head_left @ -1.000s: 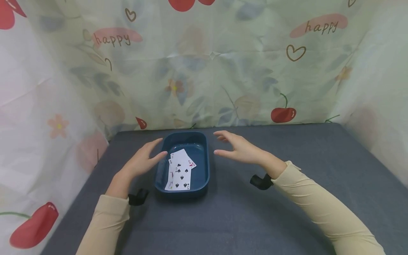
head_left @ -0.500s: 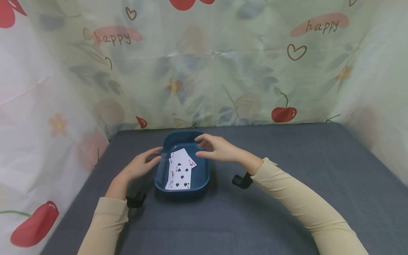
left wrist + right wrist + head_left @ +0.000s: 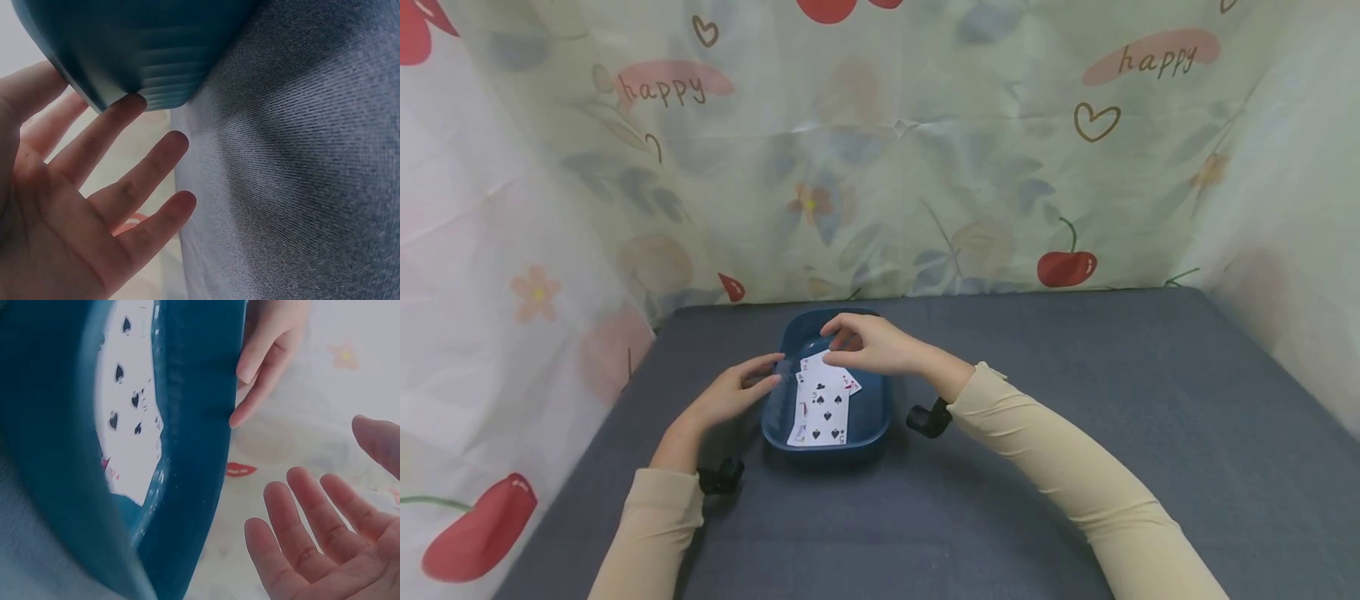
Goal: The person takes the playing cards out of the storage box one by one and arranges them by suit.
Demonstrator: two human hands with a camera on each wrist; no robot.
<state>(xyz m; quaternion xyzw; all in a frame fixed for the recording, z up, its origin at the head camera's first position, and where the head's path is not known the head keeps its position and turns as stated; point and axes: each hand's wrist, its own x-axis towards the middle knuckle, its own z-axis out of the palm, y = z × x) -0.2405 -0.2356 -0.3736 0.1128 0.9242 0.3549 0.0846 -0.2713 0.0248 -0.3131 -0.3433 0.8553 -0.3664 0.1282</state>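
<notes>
A dark blue rectangular tray with rounded corners (image 3: 868,417) stands on the table, left of the middle in the head view. Inside lie several overlapping playing cards (image 3: 829,412), face up, a five of spades on top. My left hand (image 3: 737,392) is at the tray's left rim; in the left wrist view its fingertips (image 3: 134,103) meet the outer wall. Over the far part of the tray hovers my right hand (image 3: 872,346), fingers loosely bent and nothing between them. In the right wrist view its palm and fingers (image 3: 312,544) are spread above the tray's level.
A dark grey cloth (image 3: 1037,358) covers the table. Behind it hangs a patterned curtain (image 3: 902,183) with cherries and "happy" lettering, and similar sheets close off both sides. Each wrist carries a black camera mount (image 3: 928,418).
My right hand has moved left, from beside the tray to over it. The left hand has dropped slightly and come to the left rim. Tray and cards have stayed in place.
</notes>
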